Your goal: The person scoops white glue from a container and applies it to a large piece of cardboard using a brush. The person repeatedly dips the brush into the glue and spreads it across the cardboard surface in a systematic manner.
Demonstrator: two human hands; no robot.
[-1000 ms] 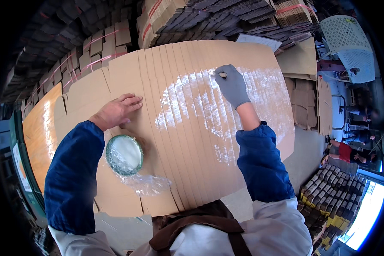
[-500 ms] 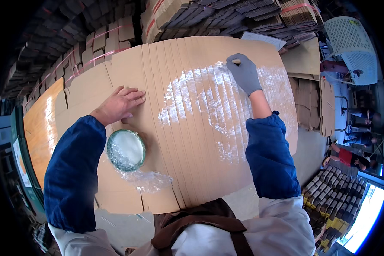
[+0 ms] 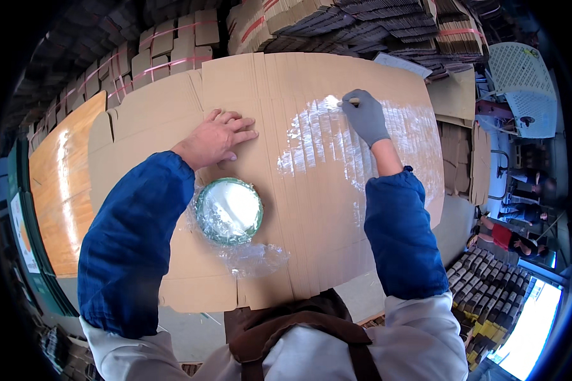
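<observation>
A fanned stack of brown cardboard sheets (image 3: 171, 273) lies before me, a white wet coating (image 3: 311, 140) streaked over the overlapped edges on its right half. Closed around the pale handle of a brush (image 3: 354, 100), my gloved right hand (image 3: 366, 119) holds its tip against the far part of the coating. My bare left hand (image 3: 219, 138) rests open on the sheets, fingers spread toward the coated part. Just nearer than that hand sits a round green-rimmed tub (image 3: 229, 211) of white paste, with crumpled clear plastic (image 3: 255, 259) around its near side.
Strapped cardboard stacks (image 3: 337, 28) stand along the far side. An orange-brown wooden board (image 3: 60, 190) is at the left. Right of the sheets are a white perforated crate (image 3: 524, 89), more cardboard bundles (image 3: 489, 279) and people (image 3: 508, 238) in the distance.
My left hand has shifted right, and the tub and left-hand sheets have moved right too, narrowing the coated strips. The brush stays near the far end of the coating.
</observation>
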